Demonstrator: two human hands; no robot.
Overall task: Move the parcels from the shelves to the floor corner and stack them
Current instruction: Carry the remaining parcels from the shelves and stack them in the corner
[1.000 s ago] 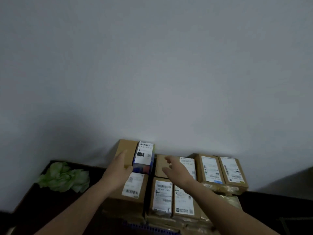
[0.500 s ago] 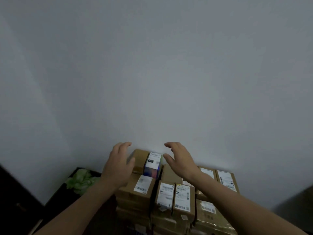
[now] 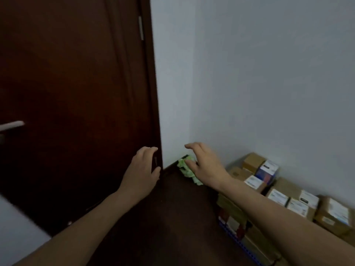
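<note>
Cardboard parcels (image 3: 284,191) sit stacked on the floor (image 3: 182,217) against the wall (image 3: 269,73), low right; they look stiff, small and light, their labelled tops slick, so opposite side faces seem the surest hold; left hand (image 3: 143,169) and right hand (image 3: 205,166) hang empty, fingers loosely spread, apart from them; crumpled green material (image 3: 183,167) lies in the corner beside a dark door (image 3: 76,93).

left hand (image 3: 143,167) bare | right hand (image 3: 206,167) bare | left forearm (image 3: 86,221) bare | right forearm (image 3: 278,217) bare
</note>
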